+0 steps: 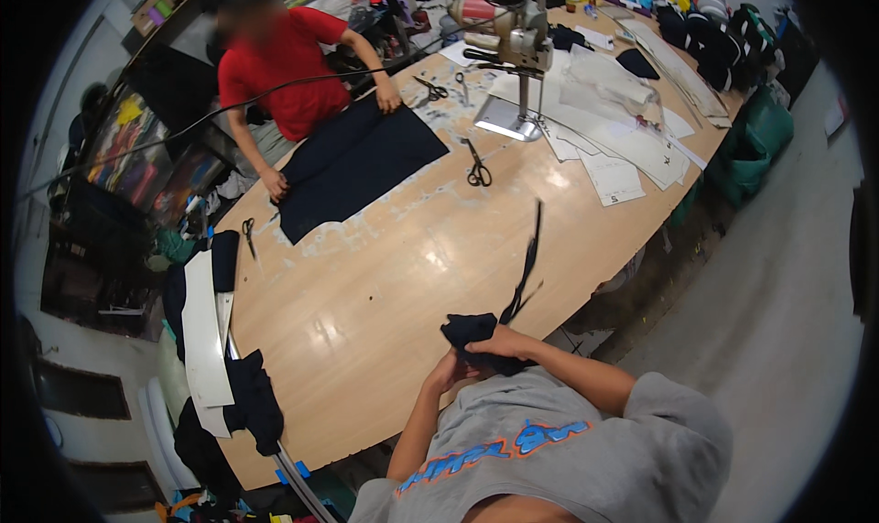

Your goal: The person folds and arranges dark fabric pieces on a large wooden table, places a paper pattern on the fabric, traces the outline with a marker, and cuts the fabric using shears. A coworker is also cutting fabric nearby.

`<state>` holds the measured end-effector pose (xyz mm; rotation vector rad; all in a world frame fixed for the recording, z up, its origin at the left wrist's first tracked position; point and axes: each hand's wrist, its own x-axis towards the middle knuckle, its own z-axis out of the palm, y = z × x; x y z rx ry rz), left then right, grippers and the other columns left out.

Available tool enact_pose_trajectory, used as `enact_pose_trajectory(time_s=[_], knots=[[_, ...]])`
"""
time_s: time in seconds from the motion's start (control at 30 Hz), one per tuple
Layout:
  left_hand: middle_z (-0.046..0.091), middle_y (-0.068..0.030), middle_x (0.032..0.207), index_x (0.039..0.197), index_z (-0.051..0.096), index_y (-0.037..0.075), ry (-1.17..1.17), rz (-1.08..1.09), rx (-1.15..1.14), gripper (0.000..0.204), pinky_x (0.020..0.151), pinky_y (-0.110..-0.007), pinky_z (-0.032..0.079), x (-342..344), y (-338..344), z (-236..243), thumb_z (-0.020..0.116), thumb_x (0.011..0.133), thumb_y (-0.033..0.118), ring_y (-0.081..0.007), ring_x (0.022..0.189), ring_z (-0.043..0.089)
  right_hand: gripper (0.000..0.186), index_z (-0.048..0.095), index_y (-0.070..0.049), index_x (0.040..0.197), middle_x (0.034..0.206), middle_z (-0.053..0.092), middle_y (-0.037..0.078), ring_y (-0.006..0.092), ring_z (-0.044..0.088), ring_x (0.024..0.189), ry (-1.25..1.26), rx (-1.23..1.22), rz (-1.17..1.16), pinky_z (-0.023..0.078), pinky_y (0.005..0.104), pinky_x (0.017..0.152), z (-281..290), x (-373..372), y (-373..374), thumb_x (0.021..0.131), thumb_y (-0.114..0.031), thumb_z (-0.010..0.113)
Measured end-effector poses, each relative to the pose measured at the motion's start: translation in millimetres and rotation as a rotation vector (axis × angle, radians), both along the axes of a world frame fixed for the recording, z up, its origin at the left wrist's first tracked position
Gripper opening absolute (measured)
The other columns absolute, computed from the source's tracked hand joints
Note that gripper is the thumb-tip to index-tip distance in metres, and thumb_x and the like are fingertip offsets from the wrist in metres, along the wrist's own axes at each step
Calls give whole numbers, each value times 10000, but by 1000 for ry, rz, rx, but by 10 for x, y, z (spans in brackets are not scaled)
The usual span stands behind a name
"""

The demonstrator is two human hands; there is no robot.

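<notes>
A bunched piece of dark navy fabric (472, 326) is held in front of my body at the near edge of the table. My left hand (447, 369) grips it from below on the left, its fingers partly hidden by the cloth. From the right, my right hand (497, 343) closes on the same fabric, thumb on top. Narrow dark fabric strips (528, 271) stretch away from beside my right hand over the tabletop. Across the table, a person in a red shirt has both hands on a large dark navy fabric panel (362, 161) lying flat.
On the wooden table (366, 376) stands a cutting machine (513, 65) with a metal base. Scissors (478, 164) lie near it, more scissors (248, 234) at the left. Paper patterns (613, 147) cover the right part. Dark cloth and a white pattern piece (204, 331) hang over the left end.
</notes>
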<state>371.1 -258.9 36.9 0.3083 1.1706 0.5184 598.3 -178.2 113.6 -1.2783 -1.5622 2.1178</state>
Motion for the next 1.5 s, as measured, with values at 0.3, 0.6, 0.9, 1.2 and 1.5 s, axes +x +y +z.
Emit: enact_pose_trajectory(time_s=[0.3, 0.6, 0.9, 1.2, 1.5], knots=[[572, 68, 756, 1398, 618, 92, -543, 432, 424, 394, 730, -278, 517, -874, 498, 807, 499, 1213, 419, -72, 691, 582, 718, 620, 1, 1544, 1446, 708, 77, 175, 651, 1291, 292, -266, 41, 510, 334, 1141, 1804, -404, -637, 961, -306, 905], [345, 97, 692, 1114, 629, 115, -197, 398, 744, 381, 648, -247, 315, -649, 164, 2724, 483, 1218, 452, -57, 623, 328, 700, 653, 3, 1504, 1271, 799, 139, 290, 758, 1214, -521, 287, 163, 591, 394, 1032, 1895, -506, -994, 954, -354, 898], [514, 22, 833, 1027, 610, 100, -322, -61, 862, 506, 814, -286, 453, 195, -781, 2685, 403, 1227, 515, -122, 810, 511, 491, 741, -68, 1314, 1176, 781, 75, 186, 750, 1010, 479, -68, -835, 620, 352, 835, 1028, -221, -939, 1087, -502, 698], [616, 1, 981, 1055, 567, 147, -595, 265, 284, 375, 1035, -407, 513, 354, -566, 2170, 456, 1220, 464, -195, 977, 622, 620, 678, -81, 1232, 1088, 713, 93, 331, 700, 1019, 1100, -163, -993, 616, 529, 919, 1539, -25, -1124, 1094, -665, 521], [715, -88, 1205, 1155, 612, 124, -407, -23, 373, 356, 1008, -381, 560, 472, -471, 2006, 406, 1225, 406, -228, 1132, 709, 852, 624, -40, 1409, 1268, 682, 149, 334, 660, 1195, 1126, -106, -507, 545, 512, 1070, 1239, 348, -1410, 979, -776, 614]])
